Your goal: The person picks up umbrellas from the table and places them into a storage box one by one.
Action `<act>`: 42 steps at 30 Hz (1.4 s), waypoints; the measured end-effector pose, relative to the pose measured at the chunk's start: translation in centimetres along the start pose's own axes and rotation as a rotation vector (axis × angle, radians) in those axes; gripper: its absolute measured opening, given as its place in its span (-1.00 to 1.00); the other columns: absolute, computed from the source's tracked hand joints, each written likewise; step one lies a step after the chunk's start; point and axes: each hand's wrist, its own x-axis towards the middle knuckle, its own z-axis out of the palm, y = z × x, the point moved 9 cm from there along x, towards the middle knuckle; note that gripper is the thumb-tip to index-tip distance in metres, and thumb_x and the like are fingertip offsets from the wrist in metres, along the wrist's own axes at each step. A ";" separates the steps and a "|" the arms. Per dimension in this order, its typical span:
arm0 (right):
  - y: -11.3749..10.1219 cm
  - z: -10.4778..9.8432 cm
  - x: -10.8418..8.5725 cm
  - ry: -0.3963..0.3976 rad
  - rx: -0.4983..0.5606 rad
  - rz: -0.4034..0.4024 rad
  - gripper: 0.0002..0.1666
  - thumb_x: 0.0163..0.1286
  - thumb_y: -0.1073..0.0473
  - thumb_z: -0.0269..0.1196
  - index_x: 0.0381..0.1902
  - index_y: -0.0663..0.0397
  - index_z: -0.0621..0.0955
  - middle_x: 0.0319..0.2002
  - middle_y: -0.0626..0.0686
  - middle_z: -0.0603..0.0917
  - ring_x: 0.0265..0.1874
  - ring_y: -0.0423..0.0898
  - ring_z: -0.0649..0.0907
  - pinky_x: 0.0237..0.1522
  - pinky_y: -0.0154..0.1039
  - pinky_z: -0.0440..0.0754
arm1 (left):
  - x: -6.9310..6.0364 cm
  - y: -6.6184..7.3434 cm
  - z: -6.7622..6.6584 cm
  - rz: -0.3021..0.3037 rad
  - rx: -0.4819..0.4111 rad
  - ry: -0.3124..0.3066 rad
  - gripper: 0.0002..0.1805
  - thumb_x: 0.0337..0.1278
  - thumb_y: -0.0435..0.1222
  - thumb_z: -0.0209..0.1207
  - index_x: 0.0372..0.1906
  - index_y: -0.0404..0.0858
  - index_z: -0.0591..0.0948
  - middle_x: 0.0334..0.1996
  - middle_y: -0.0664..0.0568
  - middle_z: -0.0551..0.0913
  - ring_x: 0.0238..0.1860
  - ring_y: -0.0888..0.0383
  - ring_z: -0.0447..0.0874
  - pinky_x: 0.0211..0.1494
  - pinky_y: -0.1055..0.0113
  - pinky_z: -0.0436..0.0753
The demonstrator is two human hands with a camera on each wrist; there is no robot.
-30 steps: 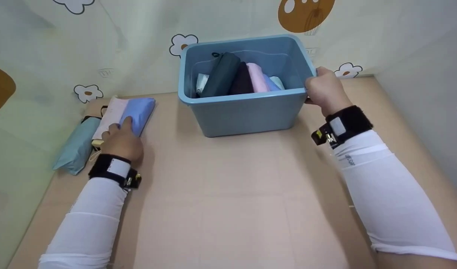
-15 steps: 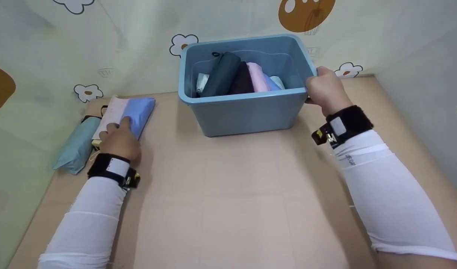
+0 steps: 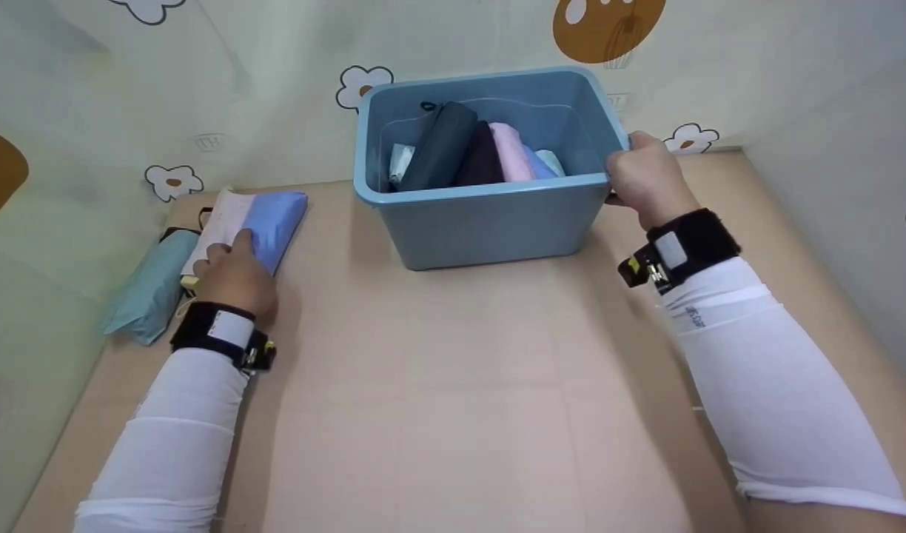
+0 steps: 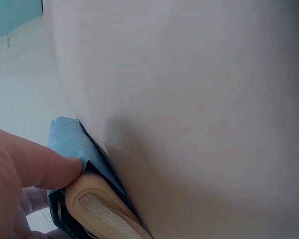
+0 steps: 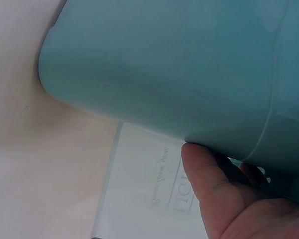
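My left hand (image 3: 237, 280) is over the near end of a flat pink-and-blue fabric bundle (image 3: 275, 222) at the left. In the left wrist view, its thumb presses the bundle's blue cover (image 4: 72, 139), with fingers partly visible on the other side. A rolled cream layer (image 4: 92, 191) shows at the end. Left of the bundle lies a teal fabric pouch (image 3: 151, 285). My right hand (image 3: 649, 178) grips the right end of a blue plastic bin (image 3: 490, 229). In the right wrist view, the thumb lies against the bin's outer wall (image 5: 154, 74); the other fingers are mostly hidden.
Inside the bin stand a dark green roll with a loop (image 3: 440, 148), a blackish bundle (image 3: 480, 159), a pink one (image 3: 511, 152) and bluish pieces. The bin stands near the patterned back wall (image 3: 275, 96) on a beige surface (image 3: 438, 370). Side walls flank both arms.
My left hand has shifted very slightly toward the left, its fingers drawing back a little over the bundle. The right hand and the bin have stayed in place.
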 end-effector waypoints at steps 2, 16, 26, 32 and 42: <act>0.0 -0.1 0.0 -0.001 -0.002 0.002 -0.28 0.44 0.27 -0.17 0.55 0.30 0.24 0.59 0.24 0.28 0.50 0.17 0.41 0.38 0.16 0.57 | 0.1 0.0 0.0 0.002 0.005 -0.001 -0.17 0.46 -0.36 -0.03 0.71 -0.28 -0.09 0.39 -0.70 0.13 0.30 -0.65 0.24 0.19 -0.53 0.49; 0.0 0.0 0.1 -0.007 0.013 -0.003 -0.28 0.45 0.28 -0.17 0.56 0.30 0.24 0.59 0.25 0.28 0.49 0.17 0.41 0.38 0.17 0.57 | 0.7 -0.2 -0.1 -0.004 0.001 -0.014 -0.11 0.34 -0.36 0.08 0.66 -0.41 -0.04 0.30 -0.72 0.20 0.25 -0.63 0.28 0.19 -0.51 0.46; -0.1 0.0 0.0 -0.005 0.003 0.002 -0.26 0.44 0.29 -0.18 0.59 0.28 0.21 0.61 0.25 0.26 0.52 0.19 0.40 0.39 0.14 0.56 | 0.8 -0.5 -0.1 -0.018 -0.006 -0.005 -0.19 0.45 -0.25 0.01 0.60 -0.55 0.00 0.29 -0.72 0.22 0.26 -0.62 0.28 0.24 -0.50 0.42; 0.0 0.0 0.1 -0.005 0.008 0.011 -0.25 0.45 0.29 -0.18 0.60 0.26 0.20 0.62 0.25 0.24 0.54 0.19 0.38 0.41 0.15 0.54 | 0.8 -0.4 -0.3 -0.014 0.014 0.010 -0.26 0.44 -0.27 0.02 0.53 -0.59 0.11 0.23 -0.71 0.27 0.24 -0.62 0.31 0.22 -0.48 0.42; 0.1 0.1 0.2 -0.013 -0.004 0.018 -0.24 0.47 0.27 -0.19 0.63 0.23 0.16 0.63 0.23 0.23 0.54 0.17 0.37 0.43 0.15 0.52 | 1.0 -0.5 -0.3 -0.027 0.022 0.006 -0.29 0.46 -0.22 0.01 0.49 -0.61 0.17 0.22 -0.69 0.29 0.24 -0.60 0.32 0.25 -0.46 0.37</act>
